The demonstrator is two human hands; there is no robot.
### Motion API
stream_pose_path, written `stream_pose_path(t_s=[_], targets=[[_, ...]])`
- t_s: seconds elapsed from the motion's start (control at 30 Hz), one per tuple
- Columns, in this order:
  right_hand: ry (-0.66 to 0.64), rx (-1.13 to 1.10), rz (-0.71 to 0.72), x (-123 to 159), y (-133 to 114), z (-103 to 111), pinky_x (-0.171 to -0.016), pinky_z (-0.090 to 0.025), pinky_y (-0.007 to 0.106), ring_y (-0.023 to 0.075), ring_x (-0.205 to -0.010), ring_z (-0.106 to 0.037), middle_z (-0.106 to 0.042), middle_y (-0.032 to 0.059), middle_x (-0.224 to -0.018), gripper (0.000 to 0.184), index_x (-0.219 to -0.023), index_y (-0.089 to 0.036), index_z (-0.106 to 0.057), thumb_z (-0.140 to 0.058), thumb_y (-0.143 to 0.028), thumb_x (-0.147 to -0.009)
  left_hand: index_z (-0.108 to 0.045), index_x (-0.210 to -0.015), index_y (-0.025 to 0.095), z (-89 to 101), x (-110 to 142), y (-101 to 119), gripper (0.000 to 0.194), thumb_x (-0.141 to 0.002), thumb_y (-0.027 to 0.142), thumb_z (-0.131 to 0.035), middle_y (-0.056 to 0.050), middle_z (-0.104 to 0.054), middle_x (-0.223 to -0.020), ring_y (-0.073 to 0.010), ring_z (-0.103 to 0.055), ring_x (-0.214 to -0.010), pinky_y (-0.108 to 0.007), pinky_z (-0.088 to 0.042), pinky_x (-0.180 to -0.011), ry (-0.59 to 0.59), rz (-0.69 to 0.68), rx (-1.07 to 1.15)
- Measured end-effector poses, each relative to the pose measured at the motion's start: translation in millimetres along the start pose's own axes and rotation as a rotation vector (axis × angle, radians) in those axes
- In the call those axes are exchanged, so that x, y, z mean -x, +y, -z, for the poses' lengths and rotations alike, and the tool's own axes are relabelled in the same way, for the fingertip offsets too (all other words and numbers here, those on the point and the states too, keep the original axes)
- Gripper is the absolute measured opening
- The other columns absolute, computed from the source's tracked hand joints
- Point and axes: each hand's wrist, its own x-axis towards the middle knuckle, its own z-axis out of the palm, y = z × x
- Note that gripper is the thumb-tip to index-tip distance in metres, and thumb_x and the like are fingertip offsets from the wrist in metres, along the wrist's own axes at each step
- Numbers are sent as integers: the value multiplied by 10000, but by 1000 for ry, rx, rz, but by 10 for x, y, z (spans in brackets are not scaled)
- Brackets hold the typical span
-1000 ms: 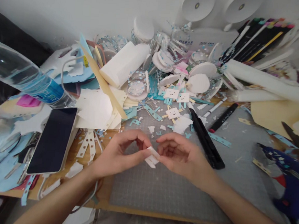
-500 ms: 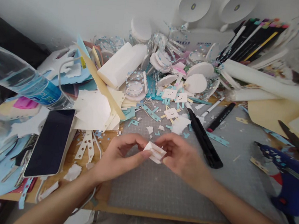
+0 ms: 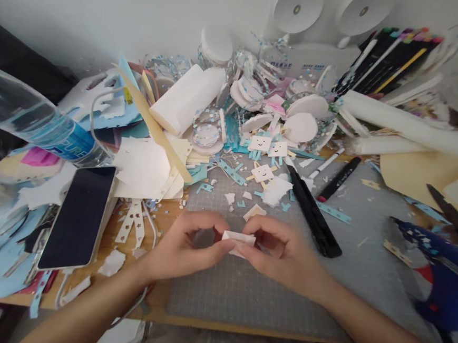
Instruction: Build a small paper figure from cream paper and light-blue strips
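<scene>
Between my two hands is a small folded piece of white paper (image 3: 239,237), held just above the grey cutting mat (image 3: 242,299). My left hand (image 3: 191,242) pinches its left end with thumb and fingers. At the right end, my right hand (image 3: 278,252) grips it the same way, thumb on the near side. A small cream paper scrap (image 3: 255,211) lies on the mat right behind my fingers. Farther back are little white paper figures with drawn smiling faces (image 3: 262,172). A black utility knife (image 3: 313,210) lies to the right of my right hand.
On the left stand a water bottle (image 3: 38,119) and a phone (image 3: 78,216). A blue glue gun (image 3: 439,272) and scissors (image 3: 451,215) lie at right, near a black marker (image 3: 339,178). White discs (image 3: 302,127) with glittery strands and paper scraps crowd the back.
The white paper has turned level, and my right thumb has come round to its near side. A cream scrap now shows on the mat behind my fingers.
</scene>
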Motion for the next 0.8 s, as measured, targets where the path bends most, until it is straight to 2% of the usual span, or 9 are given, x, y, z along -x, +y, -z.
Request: stream_pose_path(t_s=[0.13, 0.43, 0.8], targets=[[-14, -37, -3, 13, -19, -13, -553, -398, 221, 98, -612, -487, -540, -46, -651, 108, -802, -235, -613, -693, -301, -831, -644, -731, 146, -5, 3, 6, 130, -838, 220, -640, -18, -609, -644, -125, -546, -608, -239, -445, -595, 3, -3, 19], [34, 27, 59, -16, -38, -53, -544, -409, 222, 97, -594, -487, -557, -37, -651, 60, -745, -217, -616, -651, -212, -794, -644, -712, 158, -13, 2, -2, 133, -835, 205, -631, -18, -603, -626, -127, -537, -589, -253, -443, -571, -18, -24, 49], [49, 29, 11, -21, -54, -67, -514, -381, 213, 91, -568, -466, -527, -41, -622, 100, -692, -204, -589, -657, -232, -759, -643, -686, 152, -24, 8, -25, 168, -840, 217, -636, -19, -604, -610, -119, -514, -572, -244, -414, -548, -32, -5, 77]])
